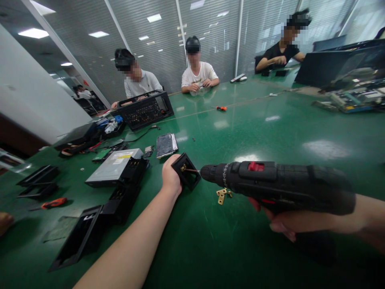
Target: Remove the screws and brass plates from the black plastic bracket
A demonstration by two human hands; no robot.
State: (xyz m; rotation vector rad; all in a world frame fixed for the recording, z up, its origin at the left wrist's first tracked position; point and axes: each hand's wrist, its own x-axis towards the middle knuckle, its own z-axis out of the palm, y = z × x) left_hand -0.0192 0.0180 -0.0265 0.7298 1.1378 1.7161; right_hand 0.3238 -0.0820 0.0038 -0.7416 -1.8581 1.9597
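My left hand point(172, 176) is closed round a small black open frame point(192, 184), tilted above the green table. Inside the frame a brass-coloured piece point(183, 167) shows. My right hand point(281, 224) grips a black cordless drill point(255, 178) with a red switch on top. The drill points left, and its long thin bit reaches into the frame, its tip near the brass piece; whether they touch I cannot tell. Below the drill's chuck, gold-coloured brackets point(221, 196) lie on the table. The drill's handle is mostly hidden by my hand and shadow.
To the left are a silver optical drive point(116, 166), black plastic housings point(81, 235) and an orange screwdriver point(54, 203). Another orange screwdriver point(221, 108) lies farther back. Across the green table point(246, 132) sit three people, one behind a black computer case point(146, 110). Circuit boards point(357, 96) lie at right.
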